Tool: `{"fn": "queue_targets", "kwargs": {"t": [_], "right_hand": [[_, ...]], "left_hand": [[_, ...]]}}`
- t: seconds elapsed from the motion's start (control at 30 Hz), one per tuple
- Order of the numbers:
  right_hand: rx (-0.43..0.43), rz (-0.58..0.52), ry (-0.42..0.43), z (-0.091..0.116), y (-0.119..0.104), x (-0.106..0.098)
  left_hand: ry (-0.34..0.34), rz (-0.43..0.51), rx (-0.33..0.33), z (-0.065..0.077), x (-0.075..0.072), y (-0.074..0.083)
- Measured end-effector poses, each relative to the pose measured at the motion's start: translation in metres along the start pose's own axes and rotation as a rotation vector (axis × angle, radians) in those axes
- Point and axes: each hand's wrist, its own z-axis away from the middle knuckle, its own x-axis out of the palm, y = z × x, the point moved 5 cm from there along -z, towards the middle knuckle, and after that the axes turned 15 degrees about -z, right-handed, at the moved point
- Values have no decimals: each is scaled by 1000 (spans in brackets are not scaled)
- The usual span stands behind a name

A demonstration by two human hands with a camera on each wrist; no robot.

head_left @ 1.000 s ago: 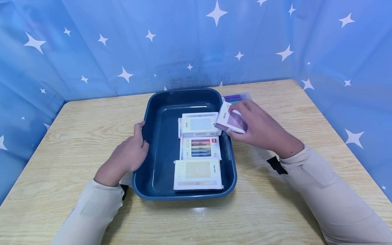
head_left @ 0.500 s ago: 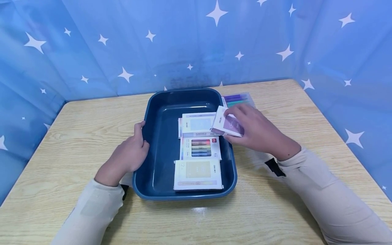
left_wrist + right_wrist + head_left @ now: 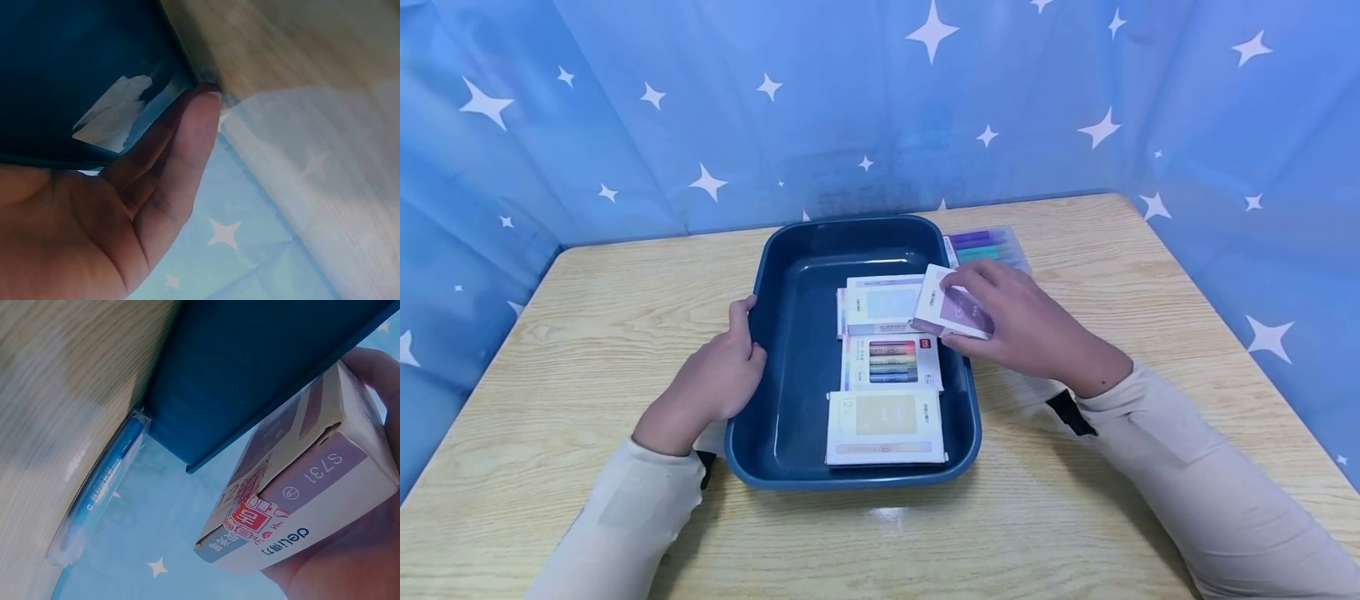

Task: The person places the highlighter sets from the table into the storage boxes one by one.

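My right hand (image 3: 1018,321) grips a white and purple box of highlighters (image 3: 951,304), marked S731 in the right wrist view. The box is tilted above the right rim of a dark blue plastic bin (image 3: 790,367) and overlaps a white and pale blue pen box (image 3: 883,302) in the head view. Whether they touch, I cannot tell. My left hand (image 3: 711,375) holds the bin's left rim, its fingers (image 3: 194,137) along the outer wall. In front of the pale blue box lie a windowed box of coloured markers (image 3: 891,364) and a white and yellow box (image 3: 886,425).
A clear pack of coloured pens (image 3: 985,243) lies on the wooden table (image 3: 625,333) behind my right hand, against the bin's outer right side. Another box peeks out beneath the pale blue one. A blue star-patterned curtain (image 3: 865,100) hangs behind the table.
My right hand has moved left and slightly toward me with the box of highlighters, further over the bin, uncovering more of the pen pack. The left hand and bin stay put.
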Motion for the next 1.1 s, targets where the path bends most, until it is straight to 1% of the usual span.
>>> {"fn": "queue_targets", "kwargs": {"t": [0.33,0.57,0.77,0.93,1.1], "right_hand": [[34,11,-45,2,-1,7],[-21,67,-56,2,-4,9],[-38,133,-51,3,-4,12],[-56,123,-36,3,-5,13],[-41,78,-35,4,-7,14]], "left_hand": [[-1,-1,-2,0,0,-1],[-1,0,-4,1,1,-1],[-4,0,-6,0,2,-1],[-1,-5,-6,0,2,-1],[6,-11,-5,0,1,0]]}}
